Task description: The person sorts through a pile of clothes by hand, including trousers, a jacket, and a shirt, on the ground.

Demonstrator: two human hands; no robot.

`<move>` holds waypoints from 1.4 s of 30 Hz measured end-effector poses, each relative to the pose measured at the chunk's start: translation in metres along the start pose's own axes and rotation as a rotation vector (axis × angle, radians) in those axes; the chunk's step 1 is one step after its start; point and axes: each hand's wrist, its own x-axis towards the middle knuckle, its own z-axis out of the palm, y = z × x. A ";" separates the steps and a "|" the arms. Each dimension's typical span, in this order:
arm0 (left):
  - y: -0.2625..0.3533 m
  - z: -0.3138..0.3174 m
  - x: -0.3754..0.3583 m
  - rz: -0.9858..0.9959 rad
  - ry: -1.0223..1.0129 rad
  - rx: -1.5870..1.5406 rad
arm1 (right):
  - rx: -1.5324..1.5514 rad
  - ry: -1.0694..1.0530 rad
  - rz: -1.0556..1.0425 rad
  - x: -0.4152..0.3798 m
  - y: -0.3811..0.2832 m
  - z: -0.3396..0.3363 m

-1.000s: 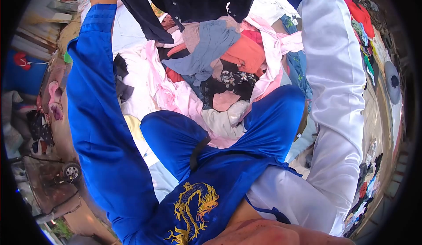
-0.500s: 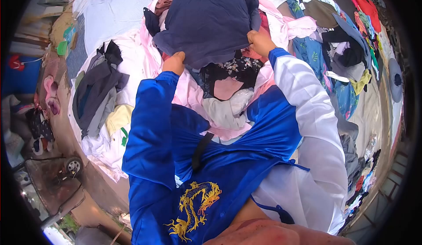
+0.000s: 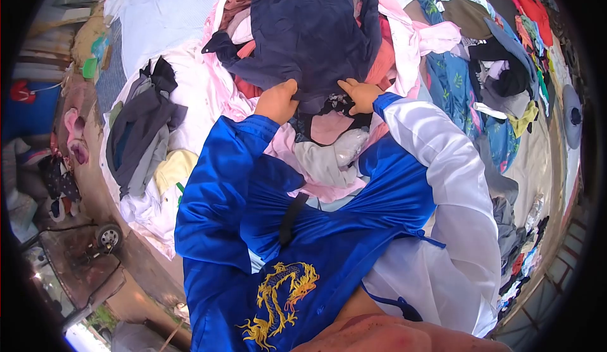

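A navy blue shirt-like garment (image 3: 303, 30) is spread over the heap in front of me, its near edge bunched between my hands. My left hand (image 3: 277, 102) is closed on that edge at the left. At the right, my right hand (image 3: 362, 95) has its fingers stretched apart, the tips at the garment's near edge. Just below lie a black floral cloth (image 3: 338, 102), a pink patch of cloth (image 3: 330, 126) and a light grey garment (image 3: 319, 159). Pink cloth (image 3: 221, 96) surrounds the heap.
Dark grey clothes (image 3: 136, 134) lie on white cloth to the left. Blue leaf-patterned fabric (image 3: 450, 96) and a black-and-grey pile (image 3: 502, 77) are on the right. A pale blue sheet (image 3: 161, 23) covers the far left. A small wheel (image 3: 109, 237) stands at lower left.
My hands have come closer together and the navy garment's near edge has bunched and lowered. My right hand has let go of its corner and moved left and nearer to me.
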 end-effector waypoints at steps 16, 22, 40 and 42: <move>0.083 -0.019 -0.079 0.165 -0.237 -0.611 | 0.850 -0.616 -0.325 -0.109 -0.083 -0.098; 0.118 -0.026 -0.100 -0.022 -0.528 -1.173 | 1.351 -0.298 -0.424 -0.104 -0.082 -0.103; -0.159 -0.364 -0.283 -0.756 2.184 -0.617 | 1.258 0.541 0.207 0.003 0.056 -0.113; -0.221 -0.336 -0.295 -0.776 1.982 -0.483 | 1.119 0.477 0.309 0.032 0.072 -0.094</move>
